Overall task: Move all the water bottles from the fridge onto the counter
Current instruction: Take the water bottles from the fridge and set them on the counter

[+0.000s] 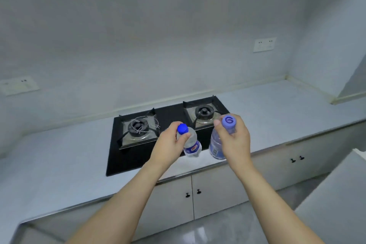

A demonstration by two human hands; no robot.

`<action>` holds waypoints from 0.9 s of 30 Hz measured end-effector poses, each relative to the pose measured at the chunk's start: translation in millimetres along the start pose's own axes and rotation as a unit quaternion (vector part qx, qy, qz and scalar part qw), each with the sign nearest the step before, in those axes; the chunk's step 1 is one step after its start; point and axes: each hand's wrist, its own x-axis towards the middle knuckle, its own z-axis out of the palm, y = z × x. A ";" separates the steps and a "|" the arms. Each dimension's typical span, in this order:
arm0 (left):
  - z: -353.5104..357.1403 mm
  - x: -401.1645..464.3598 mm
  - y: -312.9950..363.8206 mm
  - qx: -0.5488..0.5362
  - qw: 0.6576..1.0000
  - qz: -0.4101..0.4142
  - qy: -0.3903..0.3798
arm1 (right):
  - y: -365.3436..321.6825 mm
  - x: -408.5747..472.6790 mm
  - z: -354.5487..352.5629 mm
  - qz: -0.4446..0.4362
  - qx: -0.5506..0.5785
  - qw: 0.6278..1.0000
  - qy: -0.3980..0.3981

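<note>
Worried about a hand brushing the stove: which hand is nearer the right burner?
Right. The right hand sits just in front of the right burner; the left hand is farther left, between both burners.

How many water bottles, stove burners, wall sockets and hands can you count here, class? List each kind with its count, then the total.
Water bottles: 2
Stove burners: 2
Wall sockets: 2
Hands: 2
Total: 8

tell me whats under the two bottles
Pale counter shows under both, at the black gas hob's front right corner. Left hand holds the dark-blue-capped bottle, right hand the pale-capped bottle. Their bases are hidden.
</note>
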 end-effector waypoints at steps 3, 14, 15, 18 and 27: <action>-49.3 -10.8 -26.6 0.011 0.999 -0.025 0.031 | -14.1 -11.4 52.1 -0.012 0.015 0.999 -0.042; -220.4 -74.6 -112.3 0.035 0.975 -0.120 0.184 | -59.9 -66.5 240.8 -0.038 0.064 0.980 -0.185; -236.0 -84.3 -122.2 0.040 0.969 -0.132 0.204 | -66.1 -73.5 259.5 -0.037 0.073 0.975 -0.206; -266.2 -106.4 -141.6 0.048 0.954 -0.166 0.245 | -77.3 -88.7 298.0 -0.047 0.085 0.964 -0.246; -312.3 -146.9 -181.6 0.075 0.908 -0.261 0.319 | -84.6 -116.5 383.5 -0.032 0.139 0.914 -0.380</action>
